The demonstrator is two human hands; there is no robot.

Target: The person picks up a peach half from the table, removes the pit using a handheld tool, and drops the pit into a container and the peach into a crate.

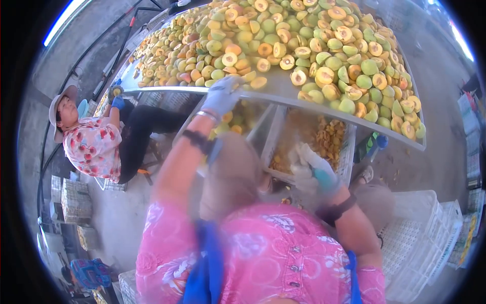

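Observation:
My left hand (223, 96), in a pale blue-grey glove, is at the near rim of a raised table (283, 97), beside halved yellow-green fruit (258, 82). Its fingertips are smeared by motion, so any hold is unclear. Lower and to the right, my right hand (315, 171), in a whitish glove with a teal patch, has its fingers curled above a crate (349, 152) of brown pits and scraps (329, 139). What those fingers hold is too blurred to name. Another crate section, with green and yellow fruit pieces (238, 124), lies below my left hand.
A co-worker (93, 142) in a hat and blue gloves sits at the table's left end. White plastic crates (412, 238) are stacked at the lower right, with more crates (76, 200) at the left. Another person (90, 272) shows at the lower left.

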